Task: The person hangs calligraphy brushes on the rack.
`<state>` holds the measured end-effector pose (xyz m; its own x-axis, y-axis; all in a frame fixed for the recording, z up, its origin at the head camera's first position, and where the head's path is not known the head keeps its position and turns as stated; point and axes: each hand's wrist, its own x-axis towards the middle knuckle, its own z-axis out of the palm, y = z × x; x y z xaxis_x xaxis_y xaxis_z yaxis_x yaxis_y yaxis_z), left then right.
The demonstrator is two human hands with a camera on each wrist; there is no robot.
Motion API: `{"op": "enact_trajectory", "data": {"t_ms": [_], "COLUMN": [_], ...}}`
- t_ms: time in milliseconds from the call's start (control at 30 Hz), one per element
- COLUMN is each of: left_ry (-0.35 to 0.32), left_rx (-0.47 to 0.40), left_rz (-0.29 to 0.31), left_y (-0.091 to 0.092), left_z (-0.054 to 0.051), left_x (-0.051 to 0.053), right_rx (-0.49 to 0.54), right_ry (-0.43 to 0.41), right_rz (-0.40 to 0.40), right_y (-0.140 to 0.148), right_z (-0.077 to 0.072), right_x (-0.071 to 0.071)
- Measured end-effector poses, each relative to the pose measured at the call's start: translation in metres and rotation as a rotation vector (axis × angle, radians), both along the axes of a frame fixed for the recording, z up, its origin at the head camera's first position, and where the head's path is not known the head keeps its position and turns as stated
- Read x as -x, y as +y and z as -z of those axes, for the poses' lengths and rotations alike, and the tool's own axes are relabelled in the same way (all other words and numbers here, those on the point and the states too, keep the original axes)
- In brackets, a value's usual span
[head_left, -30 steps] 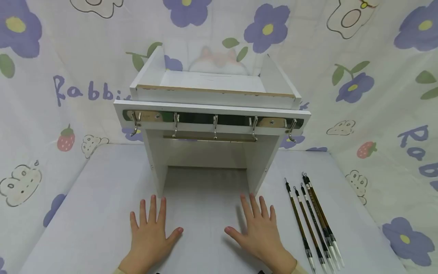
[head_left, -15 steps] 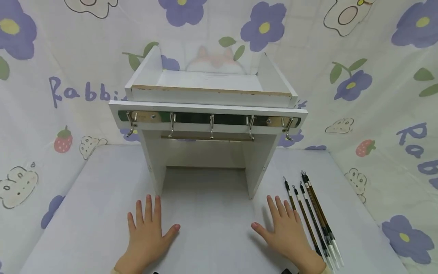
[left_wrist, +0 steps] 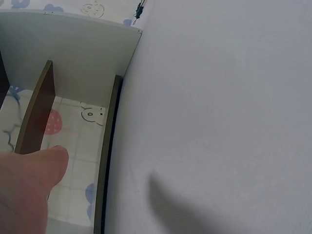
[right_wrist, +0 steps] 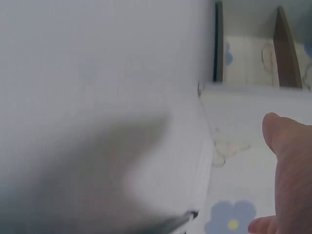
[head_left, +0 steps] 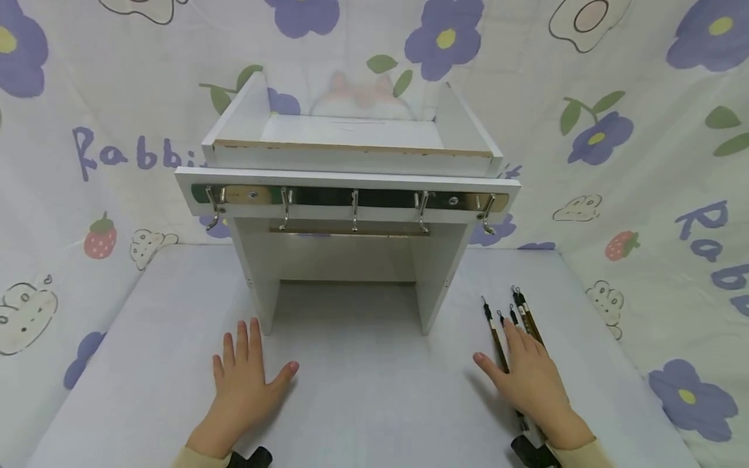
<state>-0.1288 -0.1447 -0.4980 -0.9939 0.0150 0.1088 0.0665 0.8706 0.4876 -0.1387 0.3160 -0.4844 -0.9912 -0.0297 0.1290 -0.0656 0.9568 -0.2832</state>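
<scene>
The writing brushes (head_left: 496,338) lie side by side on the worktop (head_left: 363,390), at about four o'clock from where I stand behind the person, their loop ends pointing toward eleven. Over them is the right hand (head_left: 529,377), hiding most of their shafts; its fingers are extended and grasp nothing, though I can't tell whether they touch a brush. Handling looks barely begun, I'd judge: every brush I can make out lies down, and none hangs from the metal hooks (head_left: 354,209) on the white shelf unit (head_left: 439,260), which stands toward twelve, at ten o'clock from the brushes. At about half past seven is the left hand (head_left: 240,383), fingers straight and spread, holding nothing, near the unit's front corner. Behind everything hangs a flower-printed cloth (head_left: 175,78).
</scene>
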Motion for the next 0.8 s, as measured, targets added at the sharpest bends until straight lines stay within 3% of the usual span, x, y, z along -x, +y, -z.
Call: {"op": "enact_trajectory", "data": {"t_ms": [267,467,633,800], "left_ry": [0.067,0.153,0.116,0.080], "left_rx": [-0.093,-0.169,-0.266,-0.344], "left_rz": [0.016,0.041,0.052,0.052], "left_y": [-0.005,-0.009,-0.011,-0.014], "left_z": [0.001,-0.002,-0.009,-0.013], "left_x": [0.009,0.014,0.018,0.021], "right_rx": [0.051,0.096,0.139,0.253], "right_ry": [0.017,-0.048,-0.093,-0.168], "right_rz": [0.072,0.115,0.143,0.182], "right_y": [0.029,0.045,0.054,0.064], "right_z": [0.001,0.006,0.010,0.014], "right_x": [0.010,0.016,0.019,0.020]}}
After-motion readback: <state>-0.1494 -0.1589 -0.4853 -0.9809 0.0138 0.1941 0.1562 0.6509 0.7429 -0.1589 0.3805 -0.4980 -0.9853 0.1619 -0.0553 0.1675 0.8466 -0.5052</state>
